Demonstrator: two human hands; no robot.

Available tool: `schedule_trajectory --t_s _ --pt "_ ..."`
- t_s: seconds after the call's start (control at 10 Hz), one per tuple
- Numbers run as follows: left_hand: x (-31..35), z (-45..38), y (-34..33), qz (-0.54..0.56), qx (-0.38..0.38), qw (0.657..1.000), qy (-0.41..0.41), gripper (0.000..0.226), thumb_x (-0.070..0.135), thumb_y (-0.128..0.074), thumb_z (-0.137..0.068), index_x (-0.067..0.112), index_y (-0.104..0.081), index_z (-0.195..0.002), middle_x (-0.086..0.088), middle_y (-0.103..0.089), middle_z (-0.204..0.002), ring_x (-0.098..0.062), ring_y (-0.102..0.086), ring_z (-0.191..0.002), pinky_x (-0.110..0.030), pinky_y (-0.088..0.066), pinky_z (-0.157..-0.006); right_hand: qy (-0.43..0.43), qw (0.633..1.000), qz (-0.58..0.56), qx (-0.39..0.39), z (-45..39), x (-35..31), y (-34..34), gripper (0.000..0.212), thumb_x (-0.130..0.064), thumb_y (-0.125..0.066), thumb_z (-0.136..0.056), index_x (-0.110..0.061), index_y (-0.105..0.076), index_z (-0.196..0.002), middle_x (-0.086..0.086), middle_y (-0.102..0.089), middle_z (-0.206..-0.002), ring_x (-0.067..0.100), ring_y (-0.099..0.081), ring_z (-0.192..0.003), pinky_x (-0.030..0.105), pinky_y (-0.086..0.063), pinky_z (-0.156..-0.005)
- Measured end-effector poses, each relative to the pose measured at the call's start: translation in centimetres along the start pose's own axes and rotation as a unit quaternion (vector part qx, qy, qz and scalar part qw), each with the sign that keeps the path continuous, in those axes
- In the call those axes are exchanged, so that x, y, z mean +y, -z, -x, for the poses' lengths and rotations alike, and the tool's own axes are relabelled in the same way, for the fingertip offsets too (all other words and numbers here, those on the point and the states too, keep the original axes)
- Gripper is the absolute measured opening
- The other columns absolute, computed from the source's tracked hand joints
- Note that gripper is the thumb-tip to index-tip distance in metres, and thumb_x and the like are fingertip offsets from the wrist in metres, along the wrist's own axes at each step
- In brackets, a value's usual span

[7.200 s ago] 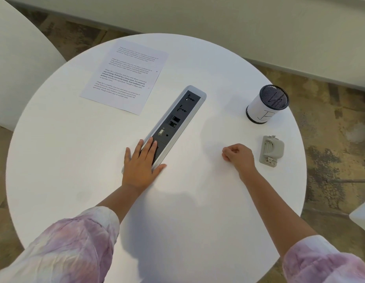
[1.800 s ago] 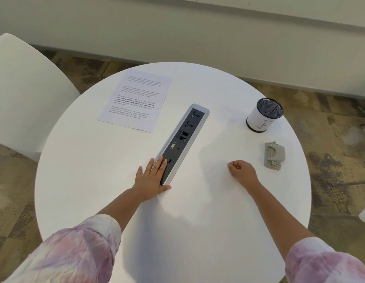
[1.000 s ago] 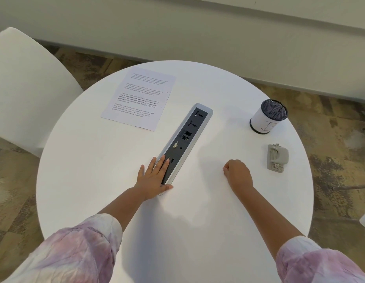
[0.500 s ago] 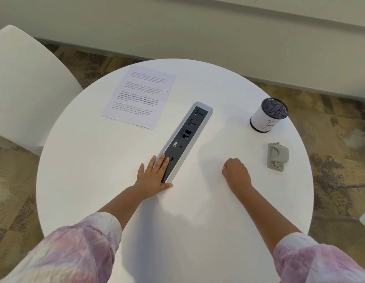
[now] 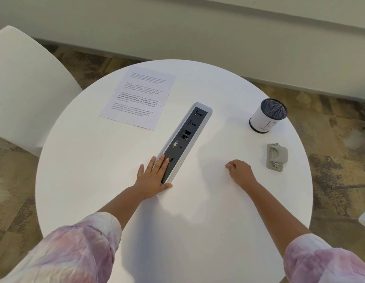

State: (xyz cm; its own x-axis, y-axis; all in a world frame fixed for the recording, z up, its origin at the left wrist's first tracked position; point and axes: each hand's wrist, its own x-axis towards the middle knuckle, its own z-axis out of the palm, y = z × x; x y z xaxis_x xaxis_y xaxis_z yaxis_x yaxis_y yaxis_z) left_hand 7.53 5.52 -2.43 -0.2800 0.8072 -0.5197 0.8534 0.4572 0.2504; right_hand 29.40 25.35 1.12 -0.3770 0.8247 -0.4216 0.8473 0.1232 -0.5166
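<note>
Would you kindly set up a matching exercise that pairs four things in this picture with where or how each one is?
Column one:
1. left hand
2. right hand
3. printed sheet
4. mesh cup

Column two:
A. curled in a fist on the bare table
B. lying flat at the far left
C. standing upright near the right edge
D. flat, fingers on the near end of the socket panel

Pairs: 1-D, 2-A, 3-B, 4-C.

White round table (image 5: 198, 231), grey-and-black socket panel (image 5: 187, 137), white black-rimmed cup (image 5: 266, 117), grey hole punch (image 5: 277, 157), pink-mottled sleeves (image 5: 75, 252).
</note>
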Motion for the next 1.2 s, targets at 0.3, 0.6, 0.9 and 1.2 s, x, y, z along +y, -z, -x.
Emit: schedule_trajectory --t_s 0.3,0.6,0.9,1.2 --pt "-0.1 -0.1 -0.2 -0.005 0.002 1.000 0.000 0.082 0.062 -0.029 -0.089 0.027 0.020 -0.144 0.009 0.029 -0.153 -0.020 0.023 -0.142 -0.052 0.005 -0.114 0.070 0.986 0.139 0.059 1.4 0.1 -0.8 0.019 -0.014 -0.047 -0.092 -0.003 -0.062 -0.096 0.012 -0.059 -0.099 0.026 -0.059 -0.086 0.034 -0.046 -0.076" --pt "-0.1 -0.1 -0.2 0.000 0.004 1.000 -0.001 0.082 0.061 -0.031 -0.089 0.027 0.020 -0.144 0.009 0.029 -0.153 -0.020 0.023 -0.142 -0.052 0.005 -0.114 0.094 0.974 0.198 0.059 1.5 -0.3 -0.7 0.019 -0.013 -0.047 -0.091 -0.005 -0.063 -0.089 0.011 -0.060 -0.092 0.024 -0.056 -0.073 0.027 -0.038 -0.063" --pt "0.0 0.1 0.0 0.010 0.004 1.000 -0.002 0.083 0.061 -0.033 -0.089 0.027 0.020 -0.144 0.010 0.028 -0.153 -0.020 0.023 -0.142 -0.052 0.006 -0.114 0.089 0.972 0.211 0.050 1.5 -1.1 -0.3 0.017 -0.008 -0.047 -0.089 -0.002 -0.064 -0.090 0.013 -0.062 -0.095 0.028 -0.060 -0.082 0.032 -0.045 -0.069" --pt "0.0 0.1 -0.2 0.013 0.009 1.000 -0.002 0.082 0.061 -0.033 -0.089 0.028 0.019 -0.144 0.010 0.028 -0.153 -0.019 0.023 -0.142 -0.051 0.006 -0.114 0.083 0.967 0.239 0.016 1.3 -2.0 0.1 0.015 -0.006 -0.047 -0.089 0.000 -0.061 -0.094 0.015 -0.058 -0.101 0.030 -0.060 -0.087 0.033 -0.046 -0.074"
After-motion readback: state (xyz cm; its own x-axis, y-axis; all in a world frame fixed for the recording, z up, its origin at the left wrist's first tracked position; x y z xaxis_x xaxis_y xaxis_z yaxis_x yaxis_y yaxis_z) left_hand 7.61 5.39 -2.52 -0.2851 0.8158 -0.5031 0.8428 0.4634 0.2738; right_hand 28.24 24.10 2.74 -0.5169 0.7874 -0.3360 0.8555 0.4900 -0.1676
